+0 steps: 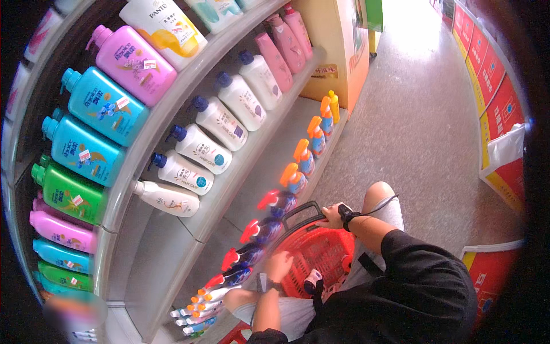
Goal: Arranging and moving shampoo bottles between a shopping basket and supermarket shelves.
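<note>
A red plastic shopping basket [318,253] with a black handle stands between my knees, close to the lower shelf. My right hand [334,216] is at the basket's far rim, beside the handle, its fingers curled over the edge. At the basket's left side is my left hand [280,264], slightly blurred; its fingers look bent, and whether they grip the rim is not plain. A small dark and pale item [313,281] lies at the near end of the basket. Spray bottles with red triggers [258,230] line the low shelf just left of my hands.
Pump bottles of hair care [204,148] and shampoo [109,105] fill the upper shelves at left. Orange-trigger spray bottles [304,157] stand along the bottom shelf edge. A cardboard display [339,56] closes the shelf's far end. Red and yellow panels [490,77] border the aisle floor [399,129] at right.
</note>
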Available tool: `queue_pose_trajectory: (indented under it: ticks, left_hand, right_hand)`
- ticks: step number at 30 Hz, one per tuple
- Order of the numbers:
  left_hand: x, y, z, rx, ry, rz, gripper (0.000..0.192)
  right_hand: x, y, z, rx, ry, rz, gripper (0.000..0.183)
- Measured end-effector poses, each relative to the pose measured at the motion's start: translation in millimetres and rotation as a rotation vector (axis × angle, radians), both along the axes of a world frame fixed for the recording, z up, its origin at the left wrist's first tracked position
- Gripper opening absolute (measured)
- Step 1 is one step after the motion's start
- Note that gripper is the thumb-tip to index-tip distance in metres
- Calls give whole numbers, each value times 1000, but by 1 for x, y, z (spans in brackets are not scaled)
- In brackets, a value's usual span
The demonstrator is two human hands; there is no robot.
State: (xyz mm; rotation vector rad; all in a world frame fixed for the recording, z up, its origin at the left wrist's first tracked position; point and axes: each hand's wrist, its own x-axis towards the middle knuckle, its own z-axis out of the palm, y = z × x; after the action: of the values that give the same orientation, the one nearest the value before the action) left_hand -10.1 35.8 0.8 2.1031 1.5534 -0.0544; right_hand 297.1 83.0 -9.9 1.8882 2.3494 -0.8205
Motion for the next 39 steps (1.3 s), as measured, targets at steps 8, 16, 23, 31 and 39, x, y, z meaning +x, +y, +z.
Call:
queue_pose_trajectory:
  ticks: [8,16,23,31,39]
  left_hand:
    - [2,-19,-1,45,-16,-98,26]
    - [11,-52,-63,-301,75,-429,33]
    - [9,-72,-104,-368,242,-311,33]
    - [67,-109,-159,-405,346,-101,32]
    - [70,-101,-175,-432,341,-79,32]
  right_hand:
    - [-6,3,6,4,28,36,70]
    - [-16,7,7,-46,20,74,71]
    - [-19,8,7,-36,23,62,70]
    - [-23,10,2,-24,-17,73,70]
    - [-24,10,6,15,30,56,65]
